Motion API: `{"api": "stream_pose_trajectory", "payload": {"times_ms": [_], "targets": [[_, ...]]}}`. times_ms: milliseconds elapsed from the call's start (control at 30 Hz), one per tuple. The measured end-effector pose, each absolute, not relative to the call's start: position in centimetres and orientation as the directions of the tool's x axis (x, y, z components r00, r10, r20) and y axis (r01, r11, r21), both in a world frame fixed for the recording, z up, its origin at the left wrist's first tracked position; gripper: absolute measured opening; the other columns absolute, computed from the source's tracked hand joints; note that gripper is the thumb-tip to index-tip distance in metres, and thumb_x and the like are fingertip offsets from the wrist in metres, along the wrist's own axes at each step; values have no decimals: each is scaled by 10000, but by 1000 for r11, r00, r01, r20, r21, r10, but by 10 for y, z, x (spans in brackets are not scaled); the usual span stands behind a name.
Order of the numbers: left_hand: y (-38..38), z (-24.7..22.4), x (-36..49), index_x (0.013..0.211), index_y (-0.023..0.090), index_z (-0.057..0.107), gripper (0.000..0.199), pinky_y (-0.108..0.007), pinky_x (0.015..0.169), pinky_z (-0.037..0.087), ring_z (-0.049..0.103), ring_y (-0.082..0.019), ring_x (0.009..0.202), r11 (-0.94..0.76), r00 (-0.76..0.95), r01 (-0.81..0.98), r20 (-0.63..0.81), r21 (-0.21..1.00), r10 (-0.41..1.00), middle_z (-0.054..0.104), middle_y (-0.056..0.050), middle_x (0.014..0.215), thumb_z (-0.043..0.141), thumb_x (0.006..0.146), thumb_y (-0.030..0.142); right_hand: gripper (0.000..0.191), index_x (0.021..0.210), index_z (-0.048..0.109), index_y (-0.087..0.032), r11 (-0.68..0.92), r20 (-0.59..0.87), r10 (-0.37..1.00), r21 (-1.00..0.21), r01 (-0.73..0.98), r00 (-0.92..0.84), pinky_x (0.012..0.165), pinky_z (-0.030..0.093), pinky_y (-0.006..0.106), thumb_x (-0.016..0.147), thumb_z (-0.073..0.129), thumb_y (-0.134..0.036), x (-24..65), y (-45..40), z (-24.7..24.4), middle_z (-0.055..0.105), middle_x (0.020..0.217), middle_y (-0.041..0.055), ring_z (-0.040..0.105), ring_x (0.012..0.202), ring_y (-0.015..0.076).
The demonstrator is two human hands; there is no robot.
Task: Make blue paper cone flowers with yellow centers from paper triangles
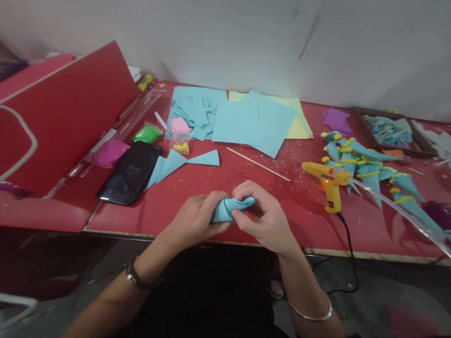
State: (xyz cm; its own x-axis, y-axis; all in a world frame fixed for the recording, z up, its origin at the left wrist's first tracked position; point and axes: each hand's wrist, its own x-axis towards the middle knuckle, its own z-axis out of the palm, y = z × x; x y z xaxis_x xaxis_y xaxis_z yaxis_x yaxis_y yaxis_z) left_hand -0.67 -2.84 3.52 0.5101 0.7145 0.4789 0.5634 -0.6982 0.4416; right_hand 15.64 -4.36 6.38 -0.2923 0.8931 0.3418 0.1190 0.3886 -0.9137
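A rolled piece of light blue paper (225, 210) is held between both hands above the table's front edge. My left hand (201, 215) is closed round its left end. My right hand (260, 214) pinches the other end, where the layers of the roll show. Left of the hands lie blue paper cones (174, 166). A thin wooden stick (258, 164) rests on the table just beyond. To the right sits a yellow hot glue gun (329, 183) with a glowing orange light and a long clear glue stick in its back.
Blue paper sheets (239, 122) and scraps lie at the back. Several blue cones with yellow trim (370, 169) are heaped at right, near a dark tray (422, 145). A black phone (132, 172), a green packet (148, 133) and a red board (57, 112) stand left.
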Motion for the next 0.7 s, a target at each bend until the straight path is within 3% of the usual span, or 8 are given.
{"api": "stream_pose_trajectory", "payload": {"times_ms": [133, 233, 467, 700], "targets": [[-30, 37, -6, 923, 178, 455, 248, -185, 465, 344, 544, -109, 516, -648, 493, 568, 420, 507, 762, 593, 15, 674, 536, 699, 245, 120, 817, 461, -196, 397, 337, 868, -912, 101, -363, 635, 410, 244, 723, 496, -130, 160, -43, 66, 452, 806, 6, 461, 732, 115], [-29, 39, -8, 921, 179, 461, 247, -190, 466, 345, 545, -116, 514, -651, 506, 578, 410, 491, 759, 591, 15, 661, 535, 693, 235, 137, 832, 462, -194, 409, 337, 870, -901, 145, -361, 631, 402, 240, 722, 499, -121, 160, -43, 67, 455, 812, 6, 458, 725, 112], [-24, 40, -10, 927, 161, 465, 202, -214, 500, 366, 575, -148, 560, -743, 594, 576, 450, 340, 667, 614, -23, 668, 489, 766, 281, 119, 809, 471, -183, 467, 354, 852, -847, 255, -385, 624, 381, 229, 726, 555, -171, 162, -42, 69, 472, 781, -1, 451, 701, 105], [-23, 47, -8, 866, 153, 455, 227, -219, 423, 302, 534, -153, 442, -755, 688, 642, 335, 131, 644, 572, -6, 534, 313, 861, 330, 82, 781, 461, -184, 489, 327, 850, -783, 386, -414, 641, 367, 233, 746, 536, -187, 163, -44, 72, 470, 772, -2, 442, 695, 105]]}}
